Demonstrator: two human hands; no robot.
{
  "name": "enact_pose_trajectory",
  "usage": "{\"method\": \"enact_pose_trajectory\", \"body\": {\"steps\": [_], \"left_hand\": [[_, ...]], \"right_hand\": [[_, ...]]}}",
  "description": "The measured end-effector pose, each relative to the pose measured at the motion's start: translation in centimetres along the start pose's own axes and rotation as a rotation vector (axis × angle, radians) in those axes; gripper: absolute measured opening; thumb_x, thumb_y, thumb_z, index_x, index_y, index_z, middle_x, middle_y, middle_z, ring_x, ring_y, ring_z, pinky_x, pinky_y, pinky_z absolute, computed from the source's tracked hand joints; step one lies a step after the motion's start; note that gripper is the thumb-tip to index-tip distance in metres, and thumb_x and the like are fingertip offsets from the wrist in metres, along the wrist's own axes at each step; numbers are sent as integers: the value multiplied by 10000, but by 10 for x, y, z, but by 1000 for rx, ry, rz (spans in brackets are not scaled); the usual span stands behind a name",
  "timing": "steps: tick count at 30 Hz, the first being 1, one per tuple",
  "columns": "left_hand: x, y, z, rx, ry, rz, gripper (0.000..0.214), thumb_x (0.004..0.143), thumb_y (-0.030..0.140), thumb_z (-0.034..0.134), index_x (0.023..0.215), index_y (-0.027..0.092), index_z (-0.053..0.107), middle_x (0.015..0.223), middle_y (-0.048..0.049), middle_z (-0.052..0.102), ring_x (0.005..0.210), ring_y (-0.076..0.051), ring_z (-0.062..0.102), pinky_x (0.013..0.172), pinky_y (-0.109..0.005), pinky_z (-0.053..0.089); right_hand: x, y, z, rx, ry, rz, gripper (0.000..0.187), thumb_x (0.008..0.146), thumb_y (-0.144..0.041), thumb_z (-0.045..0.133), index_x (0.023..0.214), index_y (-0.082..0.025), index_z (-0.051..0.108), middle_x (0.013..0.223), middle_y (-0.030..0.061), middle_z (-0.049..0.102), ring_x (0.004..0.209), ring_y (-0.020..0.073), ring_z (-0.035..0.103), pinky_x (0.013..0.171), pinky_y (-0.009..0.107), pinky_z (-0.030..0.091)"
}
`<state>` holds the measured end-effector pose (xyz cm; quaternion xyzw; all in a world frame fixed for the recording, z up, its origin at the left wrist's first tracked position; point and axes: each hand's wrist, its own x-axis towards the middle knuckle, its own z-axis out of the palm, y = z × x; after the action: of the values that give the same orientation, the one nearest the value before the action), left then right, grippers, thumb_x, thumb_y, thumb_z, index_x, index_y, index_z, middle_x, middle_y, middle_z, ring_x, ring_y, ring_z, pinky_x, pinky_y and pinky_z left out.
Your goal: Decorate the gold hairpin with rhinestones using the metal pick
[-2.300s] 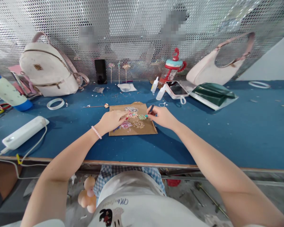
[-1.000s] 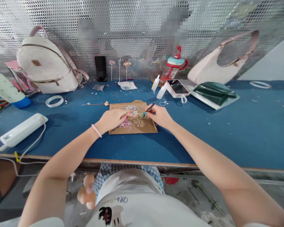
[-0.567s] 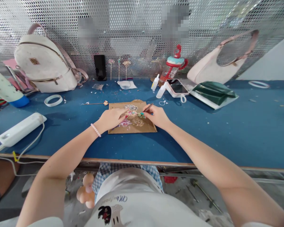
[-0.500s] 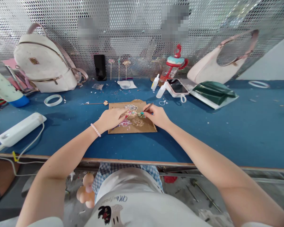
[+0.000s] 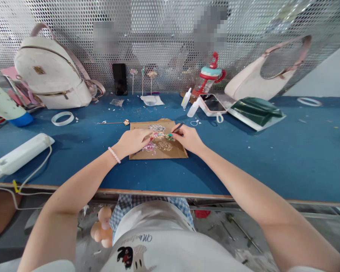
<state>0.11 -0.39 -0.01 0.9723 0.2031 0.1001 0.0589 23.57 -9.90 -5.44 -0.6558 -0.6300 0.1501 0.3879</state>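
Note:
A sheet of brown cardboard (image 5: 174,153) lies in front of me with small piles of rhinestones (image 5: 166,146) on it, silver, pink, green and gold. Over its left part, my left hand (image 5: 134,141) is closed at the fingertips on a small piece covered in colourful stones (image 5: 158,135), whose exact kind is too small to tell. From the right, my right hand (image 5: 189,138) pinches slim dark tweezers (image 5: 178,128), their tips hidden near the green stones. A thin stick with a jewelled end (image 5: 126,122) lies just beyond the cardboard's left corner.
Behind the cardboard are two small glue bottles (image 5: 193,108), a phone in a pale case (image 5: 212,105), a red-lidded cup (image 5: 208,77) and a dark green pouch (image 5: 256,111). To the left are a tape roll (image 5: 62,118), a white power strip (image 5: 24,154) and a backpack (image 5: 51,71).
Both hands stay almost in place over the cardboard, still holding the same things. The view has shifted very slightly.

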Motion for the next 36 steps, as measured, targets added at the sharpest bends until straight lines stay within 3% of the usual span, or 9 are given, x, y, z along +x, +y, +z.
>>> {"method": "enact_pose_trajectory", "body": {"steps": [16,36], "left_hand": [[-1,3,-2,-19,-5,-5,328,938,306,541,1230,160,520,1174,-93,576,1011,-220,599,858,-430,528],[0,3,-2,-41,-25,-1,303,946,308,527,1206,154,538,1116,-83,599,987,-213,606,845,-423,529]], "right_hand": [[-8,-7,-9,41,102,-75,286,907,-356,542,1098,-144,563,1034,56,613,857,150,616,740,339,545],[-18,-26,-6,-97,85,-162,241,911,-359,533,1008,-147,594,964,40,627,803,128,610,724,316,538]]}}
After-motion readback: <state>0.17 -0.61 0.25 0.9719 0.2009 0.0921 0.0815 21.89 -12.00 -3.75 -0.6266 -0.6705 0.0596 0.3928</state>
